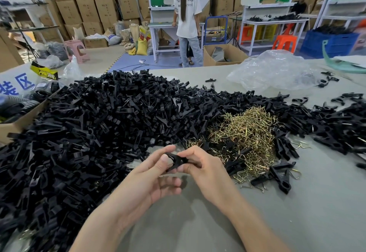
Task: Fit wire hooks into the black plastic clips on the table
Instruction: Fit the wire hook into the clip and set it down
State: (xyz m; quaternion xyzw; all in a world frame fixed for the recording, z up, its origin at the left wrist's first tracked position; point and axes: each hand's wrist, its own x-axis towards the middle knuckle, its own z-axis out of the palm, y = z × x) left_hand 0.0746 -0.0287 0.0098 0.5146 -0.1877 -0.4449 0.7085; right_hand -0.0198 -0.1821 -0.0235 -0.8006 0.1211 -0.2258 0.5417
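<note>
I hold one black plastic clip [176, 161] between both hands, just above the grey table [297, 212]. My left hand [152, 178] pinches its left end with thumb and forefinger. My right hand [206, 169] grips its right end with curled fingers. Whether a wire hook sits in the clip is hidden by my fingers. A large heap of black clips [89, 125] covers the table's left and middle. A pile of brass-coloured wire hooks [245, 133] lies just right of my hands. A few clips with hooks [277, 176] lie near that pile.
A cardboard box [17, 121] stands at the left table edge. Crumpled clear plastic [275, 71] lies at the back right, with more black clips [340, 121] at the far right. A person [187, 20] stands at a workbench beyond the table.
</note>
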